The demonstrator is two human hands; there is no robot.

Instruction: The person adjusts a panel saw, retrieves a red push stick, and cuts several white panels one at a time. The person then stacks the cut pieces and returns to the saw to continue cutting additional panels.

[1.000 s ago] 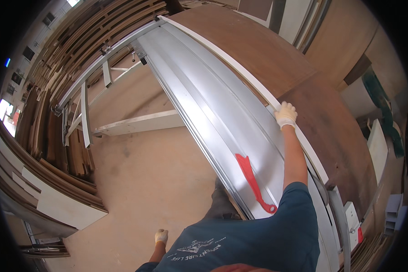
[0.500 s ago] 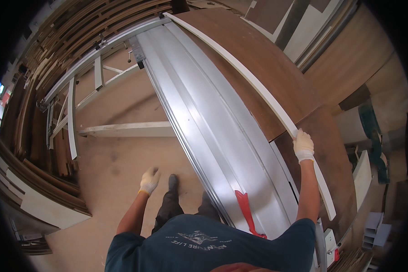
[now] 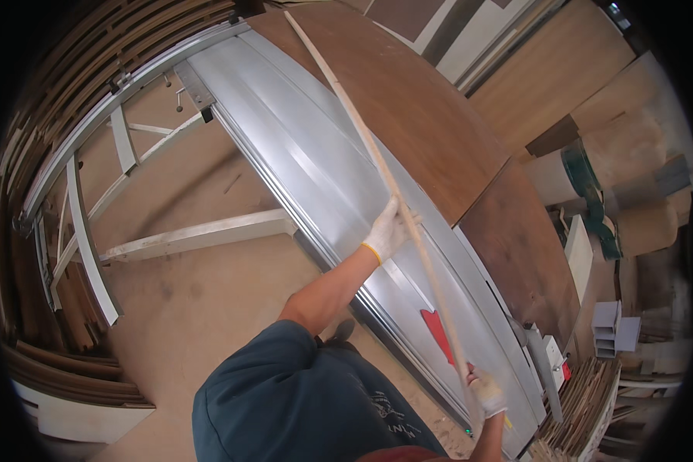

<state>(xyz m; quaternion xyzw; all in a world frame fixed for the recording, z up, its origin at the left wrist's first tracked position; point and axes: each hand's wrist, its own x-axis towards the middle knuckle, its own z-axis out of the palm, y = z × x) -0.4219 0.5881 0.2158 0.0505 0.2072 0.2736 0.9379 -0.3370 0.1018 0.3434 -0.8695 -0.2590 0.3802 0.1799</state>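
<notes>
A long, thin wooden strip (image 3: 363, 132) runs slantwise over the silver sliding table (image 3: 285, 131) of a panel saw, its pale edge facing up. About midway along it, my left hand (image 3: 391, 229), in a white glove with a yellow cuff, is closed round the strip. Close to its near end my right hand (image 3: 487, 393), gloved too, grips the strip; some of its fingers are hidden. The far end of the strip reaches over the brown tabletop (image 3: 431, 146). A red, notched piece (image 3: 437, 333) lies on the silver table beside the strip, left of it.
At the left, a metal outrigger frame (image 3: 92, 231) with a crossbar extends from the sliding table. Stacked boards (image 3: 77, 77) line the far left. Thin offcuts (image 3: 585, 408) are piled at the lower right, near a white switch box (image 3: 554, 360). Green-banded ducting (image 3: 585, 181) stands at the right.
My left hand has come up from over the floor and taken hold of the strip. The strip has moved left and turned edge up; my right hand is now lower, nearer its end.
</notes>
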